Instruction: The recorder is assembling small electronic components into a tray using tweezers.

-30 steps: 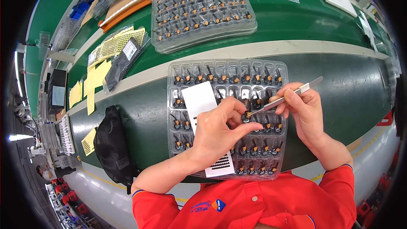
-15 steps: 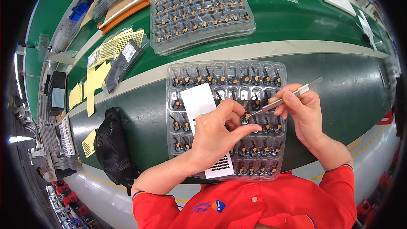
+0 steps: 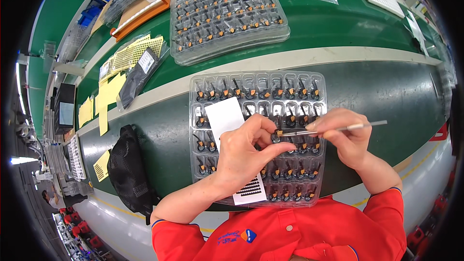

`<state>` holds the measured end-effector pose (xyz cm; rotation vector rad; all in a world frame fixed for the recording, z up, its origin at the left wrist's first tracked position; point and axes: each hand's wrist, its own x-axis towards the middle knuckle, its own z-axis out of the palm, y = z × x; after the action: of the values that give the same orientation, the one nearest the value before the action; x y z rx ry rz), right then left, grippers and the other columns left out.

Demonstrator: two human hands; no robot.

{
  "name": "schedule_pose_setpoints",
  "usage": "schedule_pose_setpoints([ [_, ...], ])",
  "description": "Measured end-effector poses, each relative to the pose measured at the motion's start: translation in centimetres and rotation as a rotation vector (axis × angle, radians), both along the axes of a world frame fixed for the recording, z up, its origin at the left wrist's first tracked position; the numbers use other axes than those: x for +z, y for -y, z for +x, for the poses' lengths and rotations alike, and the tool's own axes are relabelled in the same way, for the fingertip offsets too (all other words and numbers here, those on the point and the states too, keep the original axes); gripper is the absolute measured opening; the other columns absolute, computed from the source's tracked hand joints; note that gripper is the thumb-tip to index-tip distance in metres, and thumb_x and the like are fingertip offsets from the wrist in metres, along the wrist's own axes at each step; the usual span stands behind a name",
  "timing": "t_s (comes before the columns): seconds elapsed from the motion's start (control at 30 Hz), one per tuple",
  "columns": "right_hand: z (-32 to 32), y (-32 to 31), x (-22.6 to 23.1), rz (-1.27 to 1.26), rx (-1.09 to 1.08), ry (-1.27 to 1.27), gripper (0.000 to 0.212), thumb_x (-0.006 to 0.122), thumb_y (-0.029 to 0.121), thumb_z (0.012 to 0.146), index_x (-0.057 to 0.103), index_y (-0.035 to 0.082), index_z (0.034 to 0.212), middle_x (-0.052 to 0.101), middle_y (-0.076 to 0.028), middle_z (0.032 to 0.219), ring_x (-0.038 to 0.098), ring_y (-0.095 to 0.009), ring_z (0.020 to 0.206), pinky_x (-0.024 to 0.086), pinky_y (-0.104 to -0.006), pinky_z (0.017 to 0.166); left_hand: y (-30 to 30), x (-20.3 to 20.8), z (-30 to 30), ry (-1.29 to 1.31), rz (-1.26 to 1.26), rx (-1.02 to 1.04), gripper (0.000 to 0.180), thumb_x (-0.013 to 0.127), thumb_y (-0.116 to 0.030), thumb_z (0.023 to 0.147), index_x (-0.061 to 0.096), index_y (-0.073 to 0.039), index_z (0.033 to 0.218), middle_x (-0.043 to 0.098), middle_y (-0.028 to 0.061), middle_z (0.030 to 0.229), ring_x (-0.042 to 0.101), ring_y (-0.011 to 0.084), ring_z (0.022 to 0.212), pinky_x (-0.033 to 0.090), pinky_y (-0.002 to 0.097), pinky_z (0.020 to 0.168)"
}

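In my left hand (image 3: 244, 152), a small black round component (image 3: 276, 137) with an orange tab is pinched between thumb and fingers. My right hand (image 3: 345, 135) grips a slim metal tweezer-like tool (image 3: 355, 126), its narrow tip touching or very close to the component near the tab. Below both hands lies a clear plastic tray (image 3: 194, 130) with rows of similar black parts in its pockets. A white sheet (image 3: 224, 116) with rows of small black strips slants across the tray, partly covered by my left hand; whether its fingers hold it is hidden.
Stacked clear trays (image 3: 232, 14) of similar parts stand on the green bench ahead. A black mesh bag (image 3: 129, 171) lies on the left. Yellow sheets (image 3: 112, 87) and a dark packaged bag (image 3: 138, 77) are at the far left, near an orange rack (image 3: 140, 17).
My right hand has turned the tool flatter, its rear end swinging down and to the right. My left hand and the component have shifted only slightly left.
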<state>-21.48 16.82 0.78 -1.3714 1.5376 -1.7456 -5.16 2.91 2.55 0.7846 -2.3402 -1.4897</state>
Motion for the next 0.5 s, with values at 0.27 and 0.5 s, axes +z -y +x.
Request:
schedule_pose_setpoints([
  [0.27, -0.59, 0.51, 0.27, -0.186, 0.082, -0.370, 0.017, 0.066, 0.020, 0.080, 0.064, 0.003, 0.080, 0.067, -0.011, 0.078, 0.064, -0.022, 0.069, 0.050, -0.0293, 0.061, 0.07, -0.19, 0.15, -0.014, 0.052, 0.007, 0.033, 0.081, -0.012, 0.065, 0.055, -0.002, 0.081, 0.057, -0.0023, 0.057, 0.042, -0.0022, 0.050, 0.031, 0.0151, 0.044],
  [0.5, -0.33, 0.22, 0.32, -0.166, 0.038, -0.198, 0.017, 0.066, 0.019, 0.080, 0.065, 0.003, 0.080, 0.067, -0.011, 0.077, 0.064, -0.022, 0.069, 0.050, -0.0292, 0.061, 0.11, -0.22, 0.13, -0.023, 0.044, 0.003, 0.032, 0.081, -0.011, 0.066, 0.055, -0.002, 0.082, 0.058, -0.0022, 0.058, 0.043, -0.0022, 0.051, 0.031, 0.0149, 0.044],
])
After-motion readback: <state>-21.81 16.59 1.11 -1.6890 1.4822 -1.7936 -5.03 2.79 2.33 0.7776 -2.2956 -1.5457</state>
